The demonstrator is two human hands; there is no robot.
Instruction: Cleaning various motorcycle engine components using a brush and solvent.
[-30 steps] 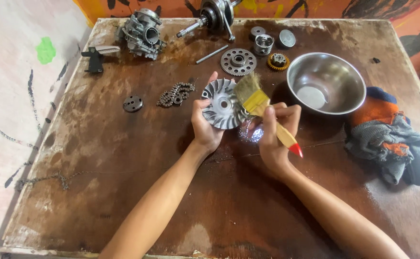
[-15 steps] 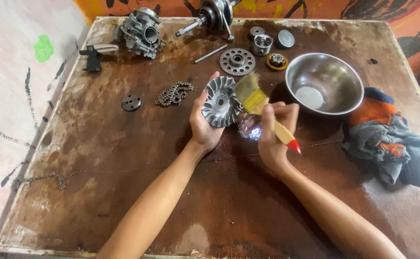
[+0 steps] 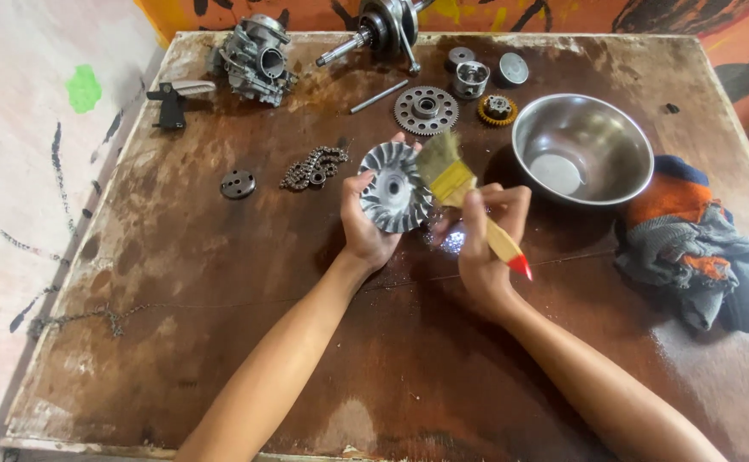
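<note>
A finned metal pulley disc (image 3: pixel 394 198), round with radial vanes and a central hub, is held upright above the middle of the stained wooden table (image 3: pixel 221 342). The left hand (image 3: pixel 366 229) grips it from below and behind, thumb on the near rim and fingertips curled over the far edge. The right hand (image 3: pixel 482 239) is closed around the yellow handle of a paintbrush (image 3: pixel 464 192), whose red tip points back toward the person's right; its worn bristles rest against the disc's upper right edge. The two hands sit close together, just beside one another, each clamped on its own object.

Just left of the disc, a short length of roller chain (image 3: pixel 315 167) lies bunched on the table, and farther left a small dark round plate with holes (image 3: pixel 238 184). Behind the disc is a flat toothed gear (image 3: pixel 426 110), with a thin steel pin (image 3: pixel 379 97) near it. Beside the gear stand a small piston (image 3: pixel 471 79), a brass-coloured toothed ring (image 3: pixel 498 109) and a round grey cap (image 3: pixel 514 68). A stainless steel bowl (image 3: pixel 592 128) sits to the right of the brush. At the table's right edge lies a heap of orange and grey rags (image 3: pixel 691 248). Along the far edge sit a carburetor (image 3: pixel 255 58), a crankshaft (image 3: pixel 383 26) and a dark small tool (image 3: pixel 171 103). A thin chain (image 3: pixel 84 321) trails near the left edge.
</note>
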